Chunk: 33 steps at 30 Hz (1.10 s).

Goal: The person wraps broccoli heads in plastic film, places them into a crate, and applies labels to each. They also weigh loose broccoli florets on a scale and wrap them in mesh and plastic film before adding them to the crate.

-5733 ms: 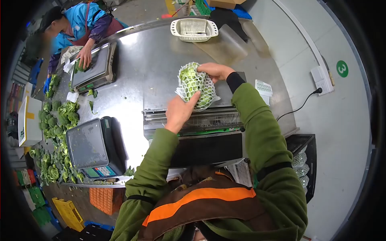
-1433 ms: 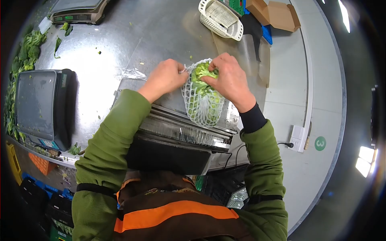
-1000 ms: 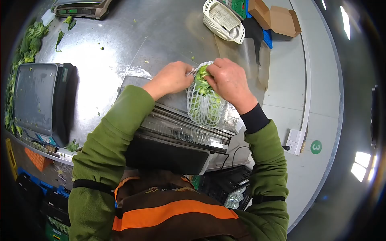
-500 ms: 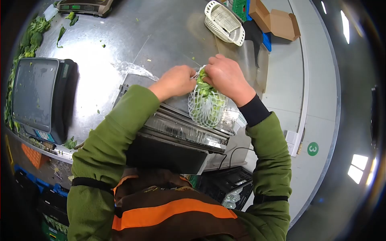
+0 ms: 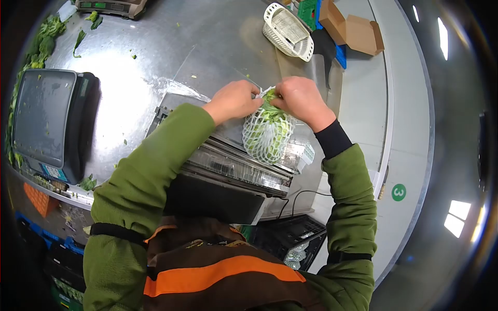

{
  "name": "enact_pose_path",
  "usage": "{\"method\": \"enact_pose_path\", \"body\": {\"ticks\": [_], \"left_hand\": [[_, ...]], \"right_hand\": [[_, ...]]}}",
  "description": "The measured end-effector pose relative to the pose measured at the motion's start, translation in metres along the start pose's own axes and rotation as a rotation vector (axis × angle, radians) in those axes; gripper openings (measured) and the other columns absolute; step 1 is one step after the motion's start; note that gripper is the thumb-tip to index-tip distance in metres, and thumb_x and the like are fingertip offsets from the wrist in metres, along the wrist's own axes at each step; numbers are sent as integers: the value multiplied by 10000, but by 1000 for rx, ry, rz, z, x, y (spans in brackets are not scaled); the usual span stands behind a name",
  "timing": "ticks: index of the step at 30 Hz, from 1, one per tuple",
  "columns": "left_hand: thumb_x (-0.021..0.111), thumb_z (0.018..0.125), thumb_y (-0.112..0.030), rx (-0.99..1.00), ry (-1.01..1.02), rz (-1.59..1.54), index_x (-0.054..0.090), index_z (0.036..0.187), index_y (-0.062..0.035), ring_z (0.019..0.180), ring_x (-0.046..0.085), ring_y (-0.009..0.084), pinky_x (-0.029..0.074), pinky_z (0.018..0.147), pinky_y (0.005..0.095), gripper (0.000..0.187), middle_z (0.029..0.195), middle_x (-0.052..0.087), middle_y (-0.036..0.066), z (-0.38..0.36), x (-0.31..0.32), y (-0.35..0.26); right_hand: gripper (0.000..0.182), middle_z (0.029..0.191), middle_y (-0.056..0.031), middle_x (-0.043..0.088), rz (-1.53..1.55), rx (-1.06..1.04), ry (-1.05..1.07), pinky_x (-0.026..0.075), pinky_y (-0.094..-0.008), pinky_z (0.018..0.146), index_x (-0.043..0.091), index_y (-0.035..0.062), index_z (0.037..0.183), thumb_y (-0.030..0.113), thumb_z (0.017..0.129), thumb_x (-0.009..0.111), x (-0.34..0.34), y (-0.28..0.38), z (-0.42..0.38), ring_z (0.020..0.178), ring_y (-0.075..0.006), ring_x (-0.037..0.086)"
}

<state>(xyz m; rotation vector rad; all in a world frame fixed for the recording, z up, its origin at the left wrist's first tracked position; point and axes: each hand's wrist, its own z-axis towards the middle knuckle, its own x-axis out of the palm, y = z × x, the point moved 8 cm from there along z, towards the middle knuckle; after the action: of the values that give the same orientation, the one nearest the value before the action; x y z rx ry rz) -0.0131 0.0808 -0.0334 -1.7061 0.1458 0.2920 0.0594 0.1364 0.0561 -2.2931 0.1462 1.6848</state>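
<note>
A head of green leafy vegetable sits in a white foam net sleeve, over the metal wrapping machine. At the sleeve's upper left rim, my left hand has its thumb and fingers closed on the net's edge. My right hand is curled at the upper right of the opening, its fingertips pressed against the net rim and leaves. What exactly the right fingertips grip is partly hidden. Between the two hands the leaves show through the open top.
On the left stands a dark weighing scale, with broccoli and leaves along the table's edge. Another scale is at the top. A white basket and a cardboard box lie at the upper right. Clear film trails behind the machine.
My right hand has shifted right and slightly down, and my left hand a little right. The sleeve's opening between them shows more leaves.
</note>
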Motion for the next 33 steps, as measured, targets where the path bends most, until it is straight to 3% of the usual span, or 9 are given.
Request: {"method": "enact_pose_path", "body": {"ticks": [6, 14, 19, 21, 23, 27, 30, 32, 33], "left_hand": [[637, 798, -259, 4, 62, -45, 732, 870, -47, 826, 657, 382, 515, 769, 443, 244, 826, 681, 217, 14, 9, 9], [636, 799, -256, 30, 26, -42, 739, 887, -66, 822, 655, 379, 518, 774, 438, 234, 826, 678, 213, 6, 9, 4], [644, 799, -267, 4, 43, -52, 744, 888, -81, 832, 652, 381, 519, 781, 434, 229, 843, 677, 215, 2, 7, 6], [679, 825, -284, 7, 72, -18, 734, 1031, -66, 838, 675, 365, 521, 796, 414, 305, 863, 690, 221, 1, 8, 4], [679, 825, -284, 6, 72, -6, 734, 1031, -66, 835, 675, 364, 521, 795, 414, 304, 861, 690, 221, 1, 9, 6], [668, 830, -275, -12, 77, 10, 734, 1026, -63, 826, 672, 367, 520, 789, 418, 295, 854, 688, 223, 1, 10, 9], [648, 839, -260, 26, 56, 31, 729, 1023, -56, 816, 665, 377, 517, 782, 426, 286, 841, 681, 228, 2, 10, 10], [639, 843, -254, 26, 50, 24, 725, 1014, -49, 810, 661, 382, 514, 774, 429, 281, 832, 678, 228, 3, 9, 10], [631, 846, -248, 28, 48, 16, 721, 1005, -41, 805, 657, 386, 512, 767, 432, 276, 823, 674, 229, 3, 11, 10]], "right_hand": [[188, 715, -122, 611, 119, 85, 68, 490, -451, 650, 655, 57, 694, 209, 727, 761, 5, -8, 4, 735, -332, 622], [136, 700, -105, 599, -15, -61, -82, 494, -434, 638, 622, 60, 624, 156, 713, 657, 3, 7, 0, 710, -314, 613], [149, 683, -90, 586, 66, -55, -156, 483, -424, 609, 603, 59, 599, 152, 696, 665, -1, 9, -5, 681, -299, 599], [150, 685, -87, 588, 102, -52, -187, 481, -416, 597, 598, 55, 596, 144, 694, 670, -1, 6, -9, 667, -293, 598], [105, 705, -84, 611, 362, 91, -256, 490, -367, 575, 641, 37, 649, 111, 693, 701, -2, -10, -15, 637, -273, 601], [83, 723, -72, 645, 587, 176, -293, 485, -303, 563, 685, 18, 740, 90, 750, 725, -1, -19, -24, 605, -203, 610], [116, 762, -32, 666, 799, 396, -577, 466, -246, 599, 699, 6, 876, 120, 860, 708, -16, -60, -45, 652, -65, 564], [166, 781, -40, 670, 1009, 551, -839, 471, -224, 643, 682, -26, 944, 122, 870, 696, -44, -78, -59, 674, -63, 570], [166, 781, -40, 670, 1011, 555, -837, 471, -224, 643, 682, -26, 944, 122, 870, 696, -55, -74, -53, 674, -63, 570]]}}
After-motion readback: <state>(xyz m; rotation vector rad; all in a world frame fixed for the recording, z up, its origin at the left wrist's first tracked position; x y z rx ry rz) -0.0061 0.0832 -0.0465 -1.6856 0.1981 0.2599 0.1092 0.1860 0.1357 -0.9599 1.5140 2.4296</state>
